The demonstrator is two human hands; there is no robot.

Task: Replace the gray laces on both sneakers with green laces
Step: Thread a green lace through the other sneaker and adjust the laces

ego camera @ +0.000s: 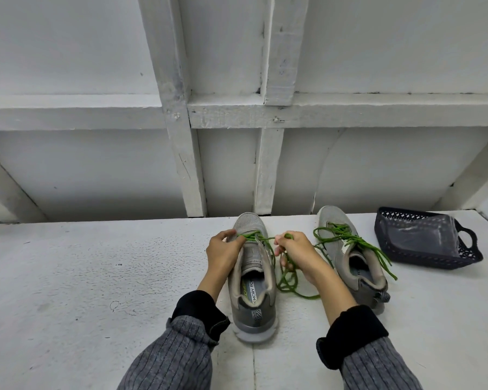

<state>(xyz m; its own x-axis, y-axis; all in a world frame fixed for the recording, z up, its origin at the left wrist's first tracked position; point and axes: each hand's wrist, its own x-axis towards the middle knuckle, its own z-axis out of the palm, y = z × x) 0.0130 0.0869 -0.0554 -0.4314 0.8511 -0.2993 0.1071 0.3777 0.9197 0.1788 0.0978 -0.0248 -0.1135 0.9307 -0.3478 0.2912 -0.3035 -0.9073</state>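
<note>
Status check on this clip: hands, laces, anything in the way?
Left hand pinching green lace at near sneaker's lower eyelets. Right hand gripping the lace's other run. Far sneaker already carries green lace, untied. Dark basket off right, not in the way.

Both hands reach forward — left hand (224, 251) with fingers curled, right hand (295, 253) pinching, sleeves pushed back.

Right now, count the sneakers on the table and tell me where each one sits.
2. One sneaker stands between the left hand and right hand. The other sneaker stands to its right, beside the dark basket. None looks hidden.
</note>
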